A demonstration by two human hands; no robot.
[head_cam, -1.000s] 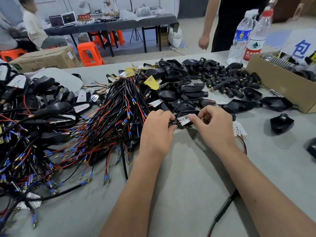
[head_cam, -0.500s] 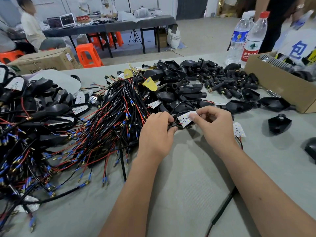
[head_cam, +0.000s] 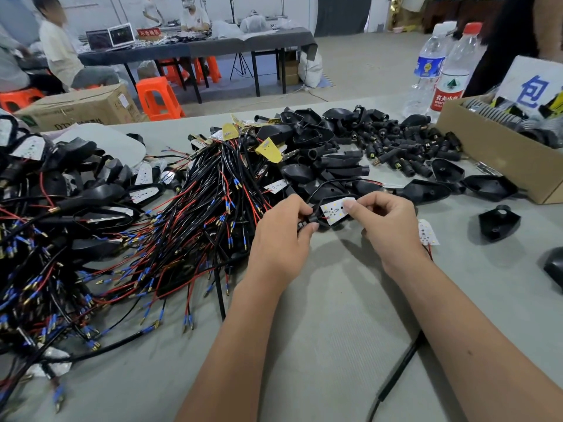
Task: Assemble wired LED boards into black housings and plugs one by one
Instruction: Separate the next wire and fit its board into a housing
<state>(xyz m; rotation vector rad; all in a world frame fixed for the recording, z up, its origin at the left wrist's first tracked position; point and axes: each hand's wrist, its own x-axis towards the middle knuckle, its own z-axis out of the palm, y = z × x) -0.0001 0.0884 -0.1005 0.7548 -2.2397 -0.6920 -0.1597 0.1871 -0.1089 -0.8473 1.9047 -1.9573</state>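
A white LED board (head_cam: 335, 210) with red and black wires sits in a black housing between my hands, just above the grey table (head_cam: 320, 315). My left hand (head_cam: 281, 239) grips the housing's narrow black end. My right hand (head_cam: 387, 226) pinches the board's right edge, thumb on top. Behind them lies a pile of black housings (head_cam: 316, 153) and a heap of black plugs (head_cam: 408, 147). A big tangle of wired boards with red and black leads (head_cam: 170, 226) spreads to the left. Another loose LED board (head_cam: 428, 233) lies right of my right wrist.
A cardboard box (head_cam: 499, 156) of parts stands at the right edge, two water bottles (head_cam: 447, 74) behind it. Single black housings (head_cam: 498, 223) lie at the right. A black cable (head_cam: 399, 370) runs under my right forearm. People sit at a far table.
Both hands have lifted the board and housing slightly and turned the board's white face more into view. A standing person behind the table has moved off to the right.
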